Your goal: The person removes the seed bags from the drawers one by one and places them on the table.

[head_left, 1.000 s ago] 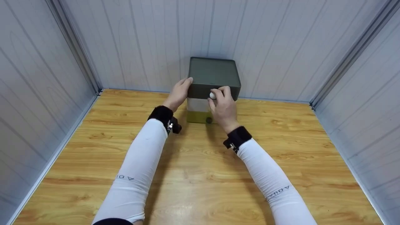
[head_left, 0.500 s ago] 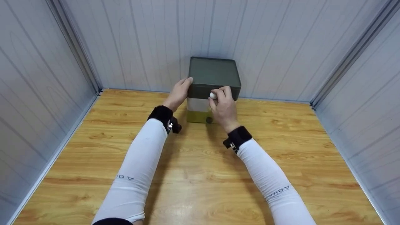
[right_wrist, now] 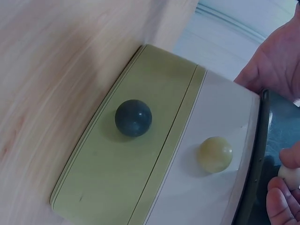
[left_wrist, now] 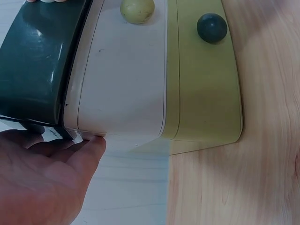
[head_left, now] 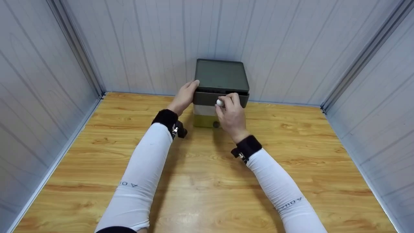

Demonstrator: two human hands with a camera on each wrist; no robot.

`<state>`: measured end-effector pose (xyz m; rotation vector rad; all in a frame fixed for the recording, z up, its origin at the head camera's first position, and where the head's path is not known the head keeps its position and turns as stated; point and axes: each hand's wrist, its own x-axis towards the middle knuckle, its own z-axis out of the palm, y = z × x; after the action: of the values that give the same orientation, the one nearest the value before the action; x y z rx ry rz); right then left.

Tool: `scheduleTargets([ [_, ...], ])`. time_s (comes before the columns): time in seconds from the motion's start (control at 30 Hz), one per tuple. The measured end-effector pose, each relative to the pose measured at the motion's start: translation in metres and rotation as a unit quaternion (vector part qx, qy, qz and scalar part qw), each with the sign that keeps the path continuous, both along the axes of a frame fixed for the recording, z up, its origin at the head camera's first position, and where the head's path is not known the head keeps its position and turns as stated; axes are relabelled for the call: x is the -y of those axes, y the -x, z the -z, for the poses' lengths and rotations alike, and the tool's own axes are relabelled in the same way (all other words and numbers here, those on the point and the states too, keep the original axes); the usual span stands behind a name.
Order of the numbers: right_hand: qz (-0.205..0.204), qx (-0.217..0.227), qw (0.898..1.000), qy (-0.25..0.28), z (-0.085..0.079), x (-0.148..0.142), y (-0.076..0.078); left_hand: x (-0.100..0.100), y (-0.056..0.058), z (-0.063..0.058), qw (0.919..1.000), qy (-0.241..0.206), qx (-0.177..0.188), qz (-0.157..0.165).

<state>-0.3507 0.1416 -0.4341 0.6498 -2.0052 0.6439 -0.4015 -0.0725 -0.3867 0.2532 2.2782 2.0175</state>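
Note:
A small drawer unit [head_left: 222, 75] with a dark green top stands against the back wall. My right hand [head_left: 233, 116] pinches the white knob [head_left: 220, 102] of its dark green top drawer [head_left: 205, 98], which is pulled out slightly, leaving a dark gap under the top. On the unit's left side rests my left hand [head_left: 184, 97], its fingers laid along the side wall. Below, the white middle drawer [left_wrist: 124, 75] bears a yellowish knob [right_wrist: 214, 154]. The olive-green bottom drawer [left_wrist: 204, 89] has a dark round knob [right_wrist: 133, 118]. Both lower drawers look closed.
The unit stands on a wood-grain tabletop [head_left: 194, 181]. Pale panelled walls rise at the back [head_left: 145, 48], at the left [head_left: 29, 97] and at the right [head_left: 378, 113]. Both wrists wear black straps with small cameras.
The top drawer has begun to slide out toward me, with my right hand drawing back a little on its knob. My left hand has stayed nearly still at the unit's side.

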Motion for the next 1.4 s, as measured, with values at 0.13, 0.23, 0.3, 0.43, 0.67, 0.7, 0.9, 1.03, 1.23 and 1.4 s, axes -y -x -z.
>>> scheduleTargets([
  [0.13,-0.006,-0.001,1.0,0.005,0.001,0.0,-0.006,0.0,0.0,-0.001,1.0,0.006,0.003,0.0],
  [0.23,-0.012,0.002,1.0,0.008,0.001,0.0,-0.011,0.0,0.0,-0.001,0.9999,0.013,0.007,0.002],
  [0.3,-0.013,0.003,1.0,0.011,0.002,0.0,-0.014,0.001,0.001,-0.002,0.9998,0.016,0.008,0.003],
  [0.43,-0.017,0.004,1.0,0.018,0.003,0.0,-0.019,0.001,0.002,-0.001,0.9999,0.005,0.009,0.009],
  [0.67,-0.017,-0.002,1.0,0.015,0.004,-0.001,-0.029,0.002,0.002,0.0,0.9997,-0.007,0.015,0.015],
  [0.7,-0.016,-0.004,1.0,0.014,0.004,-0.001,-0.03,0.002,0.002,0.0,0.9998,-0.008,0.014,0.015],
  [0.9,-0.021,-0.007,1.0,0.02,0.004,-0.002,-0.039,0.002,0.002,0.0,0.9991,-0.032,0.016,0.021],
  [1.03,-0.026,-0.002,0.999,0.024,0.003,-0.002,-0.048,0.001,0.004,0.002,0.9986,-0.044,0.022,0.02],
  [1.23,-0.029,-0.005,0.999,0.017,0.004,-0.001,-0.058,0.004,0.002,0.001,0.9995,-0.023,0.018,0.013],
  [1.4,-0.034,-0.01,0.999,0.012,0.004,-0.001,-0.065,0.005,0.003,0.001,0.9994,-0.03,0.009,0.012],
])
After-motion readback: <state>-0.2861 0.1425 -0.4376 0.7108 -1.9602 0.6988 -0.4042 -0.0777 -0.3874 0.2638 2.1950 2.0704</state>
